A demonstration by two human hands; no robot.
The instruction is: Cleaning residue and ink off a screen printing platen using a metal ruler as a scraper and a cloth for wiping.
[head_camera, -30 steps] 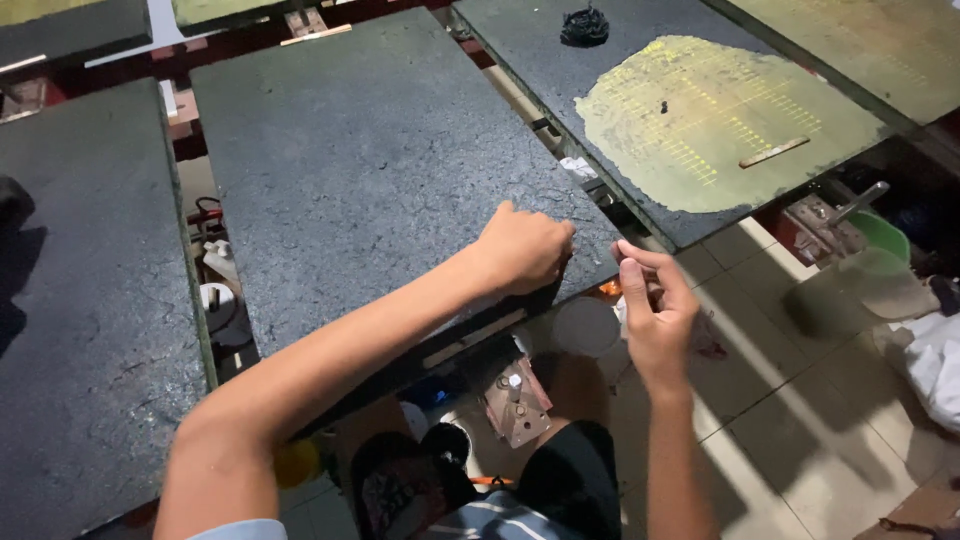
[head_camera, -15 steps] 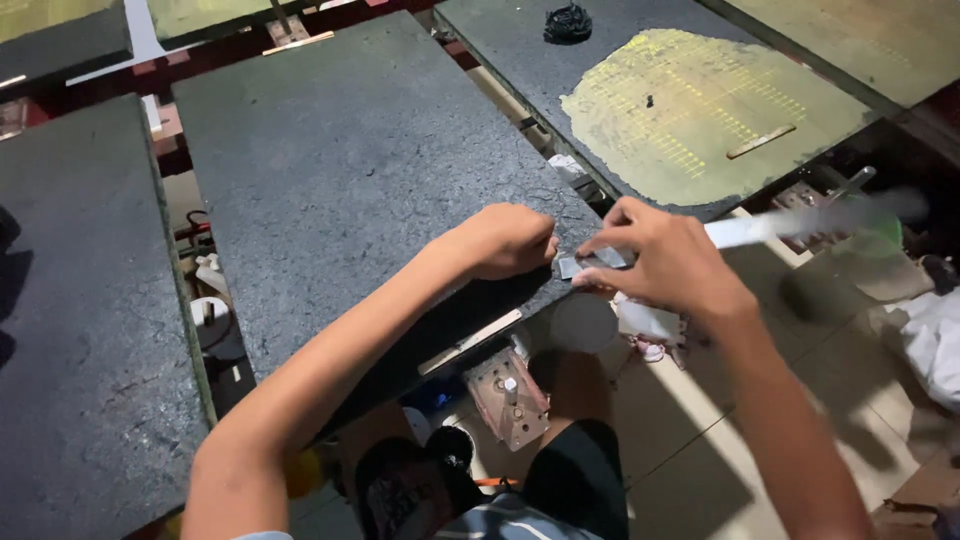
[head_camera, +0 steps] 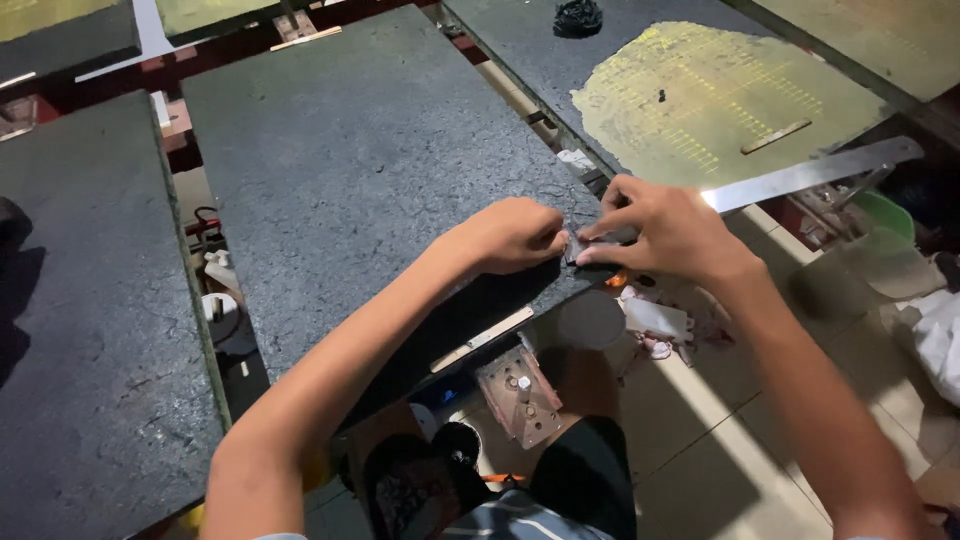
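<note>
1. Where dark, rough-textured printing boards [head_camera: 350,170] stand side by side on a frame, a person works at the near corner of the middle one; a tiled floor [head_camera: 740,440] shows below.
2. The neighbouring board to the right carries a patch of yellow-green residue [head_camera: 700,100].
3. The left hand [head_camera: 515,235] is curled closed, its fingertips pressed on a small grey piece [head_camera: 578,246] at the board's edge.
4. The right hand [head_camera: 665,225] pinches that piece and grips a long steel ruler [head_camera: 810,175], which juts rightward.
</note>
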